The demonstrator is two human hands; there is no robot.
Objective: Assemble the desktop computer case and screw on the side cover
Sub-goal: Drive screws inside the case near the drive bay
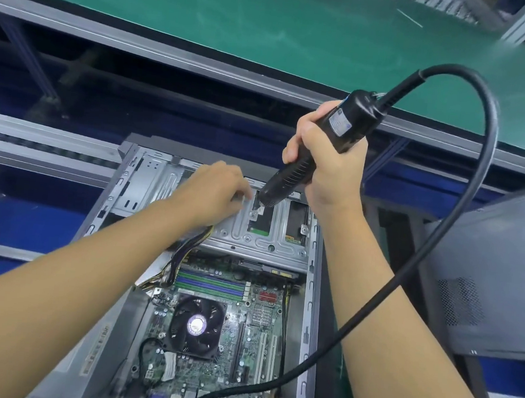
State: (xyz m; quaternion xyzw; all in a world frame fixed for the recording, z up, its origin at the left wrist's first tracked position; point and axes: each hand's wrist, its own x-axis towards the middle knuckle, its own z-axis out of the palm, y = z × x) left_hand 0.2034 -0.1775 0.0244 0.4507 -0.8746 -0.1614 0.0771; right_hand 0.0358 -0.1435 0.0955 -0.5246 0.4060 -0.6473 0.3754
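Note:
The open computer case (312, 266) lies on its side below me, with the motherboard (226, 338) and its black CPU fan (196, 324) exposed. At the case's far end sits a silver metal drive bracket (264, 237). My right hand (327, 166) grips a black electric screwdriver (323, 140), tilted with its tip down on the bracket's top. My left hand (214, 191) rests on the bracket just left of the tip, fingers curled and pinching something small that I cannot make out. A thick black cable (460, 248) loops from the screwdriver's top down across my right forearm.
A grey side cover (485, 282) with a perforated vent leans at the right of the case. A green conveyor belt (270, 25) runs across the back behind a metal rail (172, 54). Yellow and black wires (180, 258) run from under my left wrist to the motherboard.

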